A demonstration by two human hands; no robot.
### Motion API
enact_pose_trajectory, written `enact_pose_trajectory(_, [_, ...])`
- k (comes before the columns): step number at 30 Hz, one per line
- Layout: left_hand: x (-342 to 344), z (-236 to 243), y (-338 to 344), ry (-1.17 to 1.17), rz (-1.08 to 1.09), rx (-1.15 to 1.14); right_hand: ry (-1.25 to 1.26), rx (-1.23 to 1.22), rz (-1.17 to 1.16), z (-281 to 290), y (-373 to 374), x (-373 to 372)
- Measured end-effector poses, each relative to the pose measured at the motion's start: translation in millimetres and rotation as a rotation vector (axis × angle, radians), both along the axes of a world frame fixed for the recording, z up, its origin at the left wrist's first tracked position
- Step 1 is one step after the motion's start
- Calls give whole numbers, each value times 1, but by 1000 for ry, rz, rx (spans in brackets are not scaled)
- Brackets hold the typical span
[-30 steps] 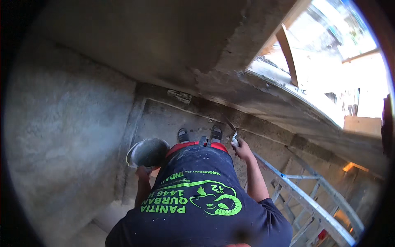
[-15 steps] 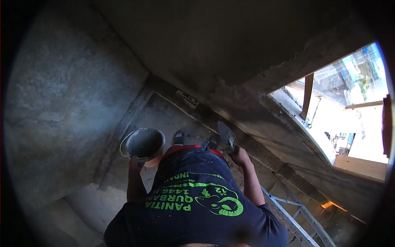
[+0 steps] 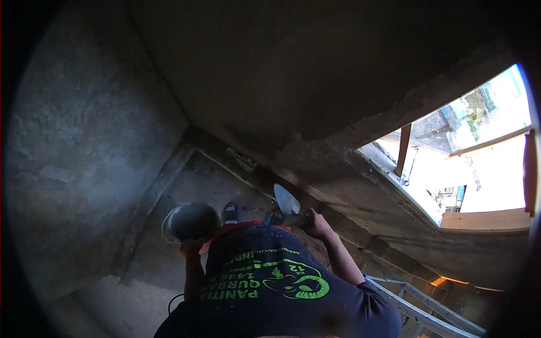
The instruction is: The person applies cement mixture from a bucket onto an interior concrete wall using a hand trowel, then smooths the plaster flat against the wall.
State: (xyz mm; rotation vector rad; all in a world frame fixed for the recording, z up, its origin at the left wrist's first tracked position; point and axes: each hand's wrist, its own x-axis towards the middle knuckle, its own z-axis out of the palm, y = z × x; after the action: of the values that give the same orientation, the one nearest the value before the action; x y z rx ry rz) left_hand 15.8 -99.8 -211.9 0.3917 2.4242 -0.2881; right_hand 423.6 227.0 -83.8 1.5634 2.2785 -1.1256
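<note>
My left hand (image 3: 190, 249) grips a bucket (image 3: 191, 219) at its near side, just left of my body; the inside looks dark grey, its contents hard to make out. My right hand (image 3: 315, 224) is closed round the handle of a trowel (image 3: 286, 198), whose pointed metal blade is held flat and angled toward the upper left, to the right of the bucket. A dark sandal (image 3: 230, 212) shows just beyond my dark shirt with green print.
Rough grey walls (image 3: 84, 146) meet in a corner above a low concrete ledge (image 3: 174, 163). On the right, a bright window opening (image 3: 484, 169) has a wooden frame (image 3: 482, 221). A metal ladder (image 3: 428, 311) leans at the lower right, beside my right arm.
The trowel has swung from pointing away to lying flat, angled leftward nearer the bucket. My view has shifted, so bucket and hands sit lower in the picture than half a second ago.
</note>
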Motion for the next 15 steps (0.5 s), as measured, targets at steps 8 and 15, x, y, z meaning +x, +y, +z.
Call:
enact_pose_trajectory(8, [-7, -59, -52, 2, 35, 57, 174, 547, 156, 138, 75, -69])
enact_pose_trajectory(15, [-43, -51, -44, -40, 11, 57, 259, 1076, -73, 243, 93, -103])
